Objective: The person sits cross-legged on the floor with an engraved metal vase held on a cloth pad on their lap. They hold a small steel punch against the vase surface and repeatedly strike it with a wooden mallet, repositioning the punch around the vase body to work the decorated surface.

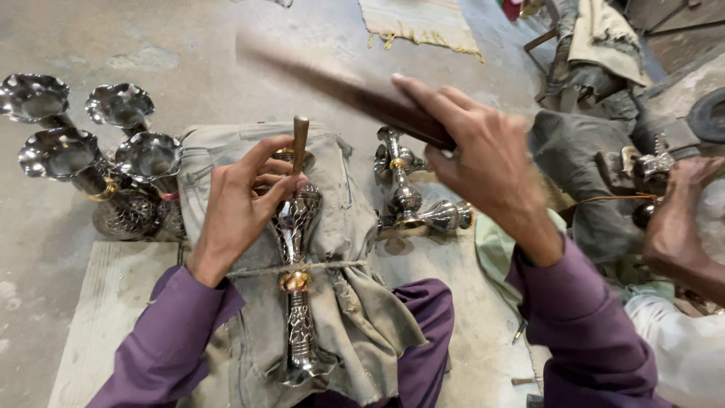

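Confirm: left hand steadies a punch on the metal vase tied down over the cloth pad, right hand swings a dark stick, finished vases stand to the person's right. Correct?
Not quite. The standing flared vases are on the person's left, as the head view shows. The rest holds: left hand steadies the punch on the tied-down vase over the cloth pad, and right hand swings the dark stick.

I see a long silver metal vase with netlike openwork and a brass-coloured ring at its waist [296,302], lying lengthwise on a lap, its base near, its upper end far. It rests on a dusty beige cloth pad [343,302], and a thin cord [332,267] crosses it just above the brass ring. A short brown rod-shaped punch [300,140] stands almost upright on the far part of the vase. To the right and higher, I see a long dark wooden stick [355,94], slanting from far left down to right, its far end blurred.
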`<state>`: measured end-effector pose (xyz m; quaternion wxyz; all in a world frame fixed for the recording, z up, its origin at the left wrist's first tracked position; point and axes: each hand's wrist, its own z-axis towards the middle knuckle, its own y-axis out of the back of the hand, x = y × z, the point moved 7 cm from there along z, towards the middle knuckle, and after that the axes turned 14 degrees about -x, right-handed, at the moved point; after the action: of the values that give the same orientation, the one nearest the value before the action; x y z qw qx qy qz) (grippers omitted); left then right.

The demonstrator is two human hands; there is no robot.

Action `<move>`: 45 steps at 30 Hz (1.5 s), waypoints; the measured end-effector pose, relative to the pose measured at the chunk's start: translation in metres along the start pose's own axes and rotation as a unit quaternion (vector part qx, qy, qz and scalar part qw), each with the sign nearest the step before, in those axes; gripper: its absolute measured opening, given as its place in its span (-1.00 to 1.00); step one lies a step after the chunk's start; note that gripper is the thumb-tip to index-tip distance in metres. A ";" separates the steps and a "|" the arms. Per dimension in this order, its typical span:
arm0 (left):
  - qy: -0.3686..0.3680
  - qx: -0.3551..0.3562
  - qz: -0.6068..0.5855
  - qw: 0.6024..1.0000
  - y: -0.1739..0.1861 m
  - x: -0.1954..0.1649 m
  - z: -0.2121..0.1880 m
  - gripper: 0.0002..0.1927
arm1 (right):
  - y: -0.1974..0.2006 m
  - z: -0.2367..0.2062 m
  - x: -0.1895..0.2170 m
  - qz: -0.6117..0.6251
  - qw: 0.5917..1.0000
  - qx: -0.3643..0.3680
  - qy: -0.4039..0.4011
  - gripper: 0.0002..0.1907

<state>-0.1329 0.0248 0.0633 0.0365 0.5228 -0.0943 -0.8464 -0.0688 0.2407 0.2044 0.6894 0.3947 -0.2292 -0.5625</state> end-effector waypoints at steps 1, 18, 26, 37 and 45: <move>0.001 0.009 -0.010 1.000 -0.001 -0.001 0.002 -0.54 | 0.000 -0.003 -0.001 -0.012 1.000 0.004 -0.001 -0.20; -0.055 0.093 -0.014 0.994 -0.006 -0.009 0.010 -0.54 | -0.022 -0.052 -0.029 0.241 0.959 -0.058 -0.138 -0.28; -0.062 0.091 -0.014 0.994 -0.004 -0.012 0.010 -0.53 | -0.011 -0.061 -0.027 0.203 0.969 -0.063 -0.130 -0.28; -0.083 0.134 0.016 0.987 -0.010 -0.006 0.015 -0.50 | -0.030 -0.077 -0.032 0.120 0.988 -0.031 -0.093 -0.21; -0.071 0.232 0.057 0.969 -0.027 0.006 0.024 -0.50 | -0.052 -0.112 -0.033 0.065 0.986 -0.004 -0.153 -0.17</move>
<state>-0.1558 0.0528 0.0631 -0.0440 0.4496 -0.3200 -0.8328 -0.0234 0.3011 0.1019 0.6827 0.2860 -0.3548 -0.5712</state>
